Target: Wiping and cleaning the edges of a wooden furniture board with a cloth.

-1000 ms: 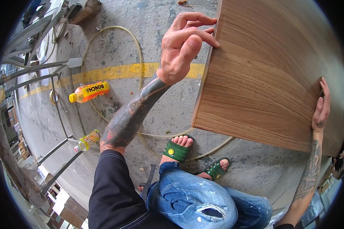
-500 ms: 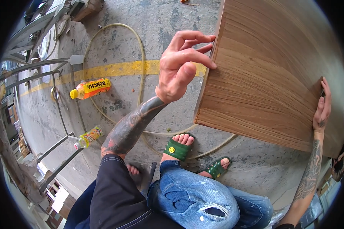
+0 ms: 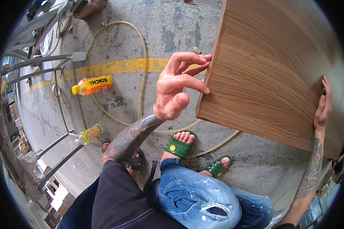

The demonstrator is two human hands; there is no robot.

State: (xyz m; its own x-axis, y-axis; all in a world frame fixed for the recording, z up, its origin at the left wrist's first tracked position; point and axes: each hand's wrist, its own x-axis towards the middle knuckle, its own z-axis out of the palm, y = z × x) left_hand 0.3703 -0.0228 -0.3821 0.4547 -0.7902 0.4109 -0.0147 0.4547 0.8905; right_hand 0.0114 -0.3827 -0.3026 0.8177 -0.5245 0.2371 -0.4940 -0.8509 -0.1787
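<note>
A wide wood-grain panel (image 3: pixel 256 76), brown with a thick edge, fills the upper right. My left hand (image 3: pixel 176 86) is at its left edge near the lower left corner, its fingers curved and apart. The fingertips touch the edge, while the thumb stays off the wood. Along the right side of the wood-grain face lies my right hand (image 3: pixel 322 108), fingers stretched out and pointing away from me. Something small and dark shows by those fingers, too hidden to name. Both forearms are tattooed; a black sleeve covers the upper left arm.
On the concrete floor, a pale hose (image 3: pixel 144 68) loops across a yellow line (image 3: pixel 118 68). An orange drink bottle (image 3: pixel 92 84) and a yellow-labelled bottle (image 3: pixel 90 134) lie near a metal frame (image 3: pixel 61 166) at left. Below are jeans (image 3: pixel 195 191), green slippers (image 3: pixel 179 145) and another person's dark sandal (image 3: pixel 135 162).
My left hand has slid nearer along the panel's left edge, toward the lower left corner. The right hand keeps its place. Dark-sandalled feet at left show more clearly.
</note>
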